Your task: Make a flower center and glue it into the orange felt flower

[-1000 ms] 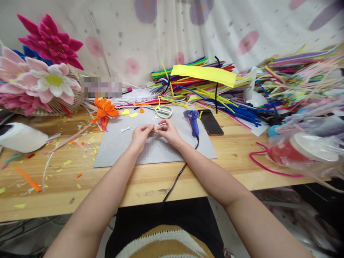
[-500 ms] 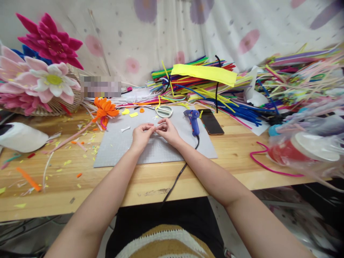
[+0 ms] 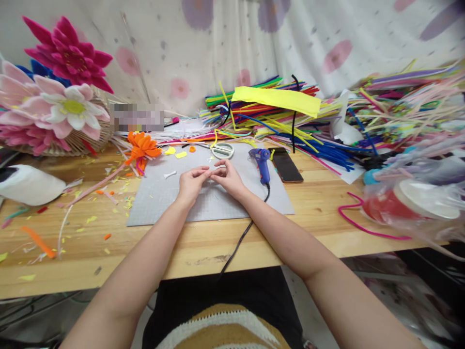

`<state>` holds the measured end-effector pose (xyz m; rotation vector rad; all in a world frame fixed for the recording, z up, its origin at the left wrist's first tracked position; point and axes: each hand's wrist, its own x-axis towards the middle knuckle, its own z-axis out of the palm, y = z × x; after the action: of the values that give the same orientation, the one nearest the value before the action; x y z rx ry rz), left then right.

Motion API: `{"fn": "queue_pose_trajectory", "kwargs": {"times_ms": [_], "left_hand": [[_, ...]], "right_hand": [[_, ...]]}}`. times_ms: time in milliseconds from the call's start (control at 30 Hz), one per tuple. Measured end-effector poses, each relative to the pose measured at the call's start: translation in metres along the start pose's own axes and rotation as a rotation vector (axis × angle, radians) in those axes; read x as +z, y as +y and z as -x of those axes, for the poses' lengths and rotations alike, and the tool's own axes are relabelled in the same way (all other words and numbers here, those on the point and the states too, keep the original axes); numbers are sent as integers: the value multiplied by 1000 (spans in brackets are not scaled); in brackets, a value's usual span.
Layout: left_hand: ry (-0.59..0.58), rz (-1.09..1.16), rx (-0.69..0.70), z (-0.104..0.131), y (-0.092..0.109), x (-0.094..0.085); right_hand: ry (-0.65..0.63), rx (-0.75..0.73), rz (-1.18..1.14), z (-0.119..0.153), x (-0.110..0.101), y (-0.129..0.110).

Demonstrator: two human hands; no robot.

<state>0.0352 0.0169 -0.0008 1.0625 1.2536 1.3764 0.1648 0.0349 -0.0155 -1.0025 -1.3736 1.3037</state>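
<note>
My left hand (image 3: 193, 183) and my right hand (image 3: 228, 178) meet fingertip to fingertip over the grey mat (image 3: 214, 208). Both are closed in a pinch; whatever sits between the fingers is too small and hidden to name. Left of my left hand lies a small white twisted piece (image 3: 169, 174). Beyond my fingers rest scissors with pale handles (image 3: 222, 150). A blue glue gun (image 3: 260, 165) lies on the mat to the right of my right hand, its black cord (image 3: 238, 247) running under my right forearm. Yellow scraps (image 3: 180, 155) lie near the mat's far edge.
An orange fuzzy flower (image 3: 142, 148) lies at the mat's far left corner. A phone (image 3: 287, 166) is right of the glue gun. Piled pipe cleaners (image 3: 316, 145) line the back. Flowers in a basket (image 3: 98, 138) and a white spool (image 3: 32, 185) stand left; a bagged red spool (image 3: 390, 203) sits right.
Almost nothing differs. Both hands stay pinched together at the same spot, with only a slight shift of the fingers and of the whole view.
</note>
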Motion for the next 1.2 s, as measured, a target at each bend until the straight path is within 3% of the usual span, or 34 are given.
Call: {"fn": "queue_pose_trajectory", "kwargs": {"times_ms": [200, 533, 767, 933, 1100, 1133, 1200], "left_hand": [[19, 35, -82, -5, -5, 1], [-2, -32, -38, -3, -5, -1], [92, 23, -72, -11, -6, -5], [167, 55, -99, -19, -7, -12], [174, 169, -200, -20, -1, -14], [167, 188, -210, -20, -1, -14], [151, 201, -212, -20, 0, -14]], "right_hand": [[32, 20, -5, -1, 0, 1], [5, 33, -8, 0, -1, -1], [39, -57, 213, 3, -6, -8], [73, -16, 462, 8, -37, -41], [-201, 216, 599, 33, -97, -92], [-208, 283, 658, 37, -109, -96], [-78, 343, 766, 41, -129, -95]]}}
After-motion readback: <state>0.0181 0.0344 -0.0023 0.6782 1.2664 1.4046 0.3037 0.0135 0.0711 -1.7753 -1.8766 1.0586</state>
